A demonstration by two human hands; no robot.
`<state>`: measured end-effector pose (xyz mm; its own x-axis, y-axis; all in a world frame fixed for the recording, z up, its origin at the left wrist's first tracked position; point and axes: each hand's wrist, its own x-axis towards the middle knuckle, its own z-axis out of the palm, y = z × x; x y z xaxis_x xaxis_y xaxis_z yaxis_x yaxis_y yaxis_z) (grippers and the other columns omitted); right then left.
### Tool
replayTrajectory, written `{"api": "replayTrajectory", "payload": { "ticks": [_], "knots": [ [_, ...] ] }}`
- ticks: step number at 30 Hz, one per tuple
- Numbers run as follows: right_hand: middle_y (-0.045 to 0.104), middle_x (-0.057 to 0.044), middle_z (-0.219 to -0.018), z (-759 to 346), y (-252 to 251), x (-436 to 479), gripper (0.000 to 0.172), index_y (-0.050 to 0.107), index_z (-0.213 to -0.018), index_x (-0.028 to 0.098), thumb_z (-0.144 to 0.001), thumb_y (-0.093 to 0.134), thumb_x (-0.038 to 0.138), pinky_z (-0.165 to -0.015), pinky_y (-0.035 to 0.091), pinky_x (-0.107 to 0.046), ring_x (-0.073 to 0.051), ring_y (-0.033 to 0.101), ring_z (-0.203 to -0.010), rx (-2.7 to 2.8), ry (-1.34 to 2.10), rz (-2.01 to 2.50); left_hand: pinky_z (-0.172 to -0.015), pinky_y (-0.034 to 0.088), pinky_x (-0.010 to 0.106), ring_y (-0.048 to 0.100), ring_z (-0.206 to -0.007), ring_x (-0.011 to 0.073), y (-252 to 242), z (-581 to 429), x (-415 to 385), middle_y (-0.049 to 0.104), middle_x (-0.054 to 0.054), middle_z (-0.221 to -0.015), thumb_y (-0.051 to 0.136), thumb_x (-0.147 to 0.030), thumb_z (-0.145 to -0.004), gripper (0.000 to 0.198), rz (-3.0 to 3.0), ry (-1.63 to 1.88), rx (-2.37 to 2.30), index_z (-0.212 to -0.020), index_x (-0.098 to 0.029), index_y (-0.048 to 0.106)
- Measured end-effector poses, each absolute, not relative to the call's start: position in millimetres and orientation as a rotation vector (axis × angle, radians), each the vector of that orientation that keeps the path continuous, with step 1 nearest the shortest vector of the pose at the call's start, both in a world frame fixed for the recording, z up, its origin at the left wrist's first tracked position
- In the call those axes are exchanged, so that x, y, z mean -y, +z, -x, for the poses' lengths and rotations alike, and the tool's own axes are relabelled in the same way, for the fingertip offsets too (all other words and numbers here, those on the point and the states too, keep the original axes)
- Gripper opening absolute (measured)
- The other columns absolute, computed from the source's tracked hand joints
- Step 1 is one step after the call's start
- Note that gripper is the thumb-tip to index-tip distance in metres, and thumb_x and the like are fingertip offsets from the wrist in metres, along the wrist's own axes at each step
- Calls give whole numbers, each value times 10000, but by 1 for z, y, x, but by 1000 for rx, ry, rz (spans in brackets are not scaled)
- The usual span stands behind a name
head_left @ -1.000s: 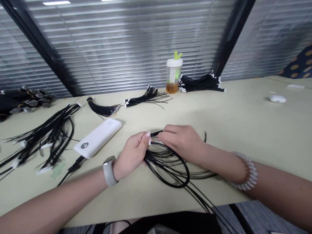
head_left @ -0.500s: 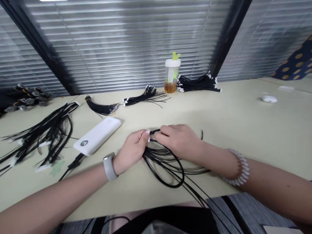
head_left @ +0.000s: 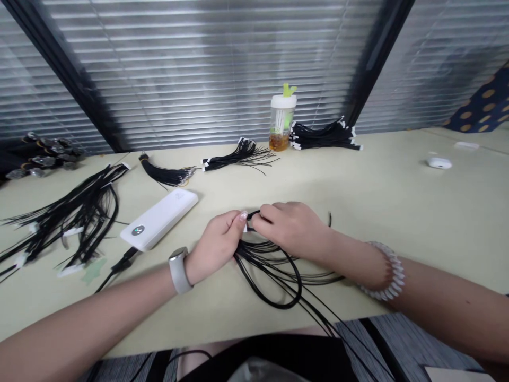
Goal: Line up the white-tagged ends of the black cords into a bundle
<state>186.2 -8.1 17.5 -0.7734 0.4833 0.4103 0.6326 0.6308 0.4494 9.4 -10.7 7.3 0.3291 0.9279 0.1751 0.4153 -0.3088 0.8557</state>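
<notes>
A bundle of thin black cords (head_left: 274, 276) lies looped on the pale table (head_left: 397, 212) in front of me and trails off its near edge. My left hand (head_left: 217, 244), with a grey wristband, is closed round the bundle near its gathered end. My right hand (head_left: 292, 228), with a white beaded bracelet on the wrist, pinches the same end right beside the left fingers. A small white tag shows between the two hands.
A white power bank (head_left: 159, 219) with a black cable lies to the left. More black cord bundles lie at the left (head_left: 75, 212), at the back centre (head_left: 238, 156) and back right (head_left: 324, 137). A clear bottle with a white lid (head_left: 282, 123) stands by the blinds. A small white case (head_left: 439, 162) sits far right.
Both hands have stayed together on the cord end with only slight finger shifts. The view has tilted a little.
</notes>
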Motion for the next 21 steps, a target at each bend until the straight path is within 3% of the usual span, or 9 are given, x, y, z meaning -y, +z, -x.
{"api": "replayTrajectory", "payload": {
  "ticks": [10,14,21],
  "knots": [
    [534,-28,-715,-181,20,10,187,551,-880,179,-874,380,103,-464,166,-275,-142,473,-585,2646,-800,997,-412,299,208,341,-418,84,9,-11,9,364,-59,-443,372,-429,-889,392,-1796,913,-1179,-579,-190,359],
    [559,-28,-751,-184,31,2,110,546,-835,175,-886,456,210,-470,203,-266,-138,480,-582,2545,-567,1219,-373,303,216,362,-369,94,4,-12,5,376,-55,-399,373,-502,-874,425,-1595,999,-1203,-581,-194,380],
    [535,19,-611,-221,41,-28,255,517,-722,173,-854,512,392,-520,309,-234,-108,455,-557,2262,191,1438,-348,310,214,353,-353,86,0,-10,-4,369,-63,-438,410,-495,-863,392,-1252,1289,-1238,-610,-196,405]
  ]
}}
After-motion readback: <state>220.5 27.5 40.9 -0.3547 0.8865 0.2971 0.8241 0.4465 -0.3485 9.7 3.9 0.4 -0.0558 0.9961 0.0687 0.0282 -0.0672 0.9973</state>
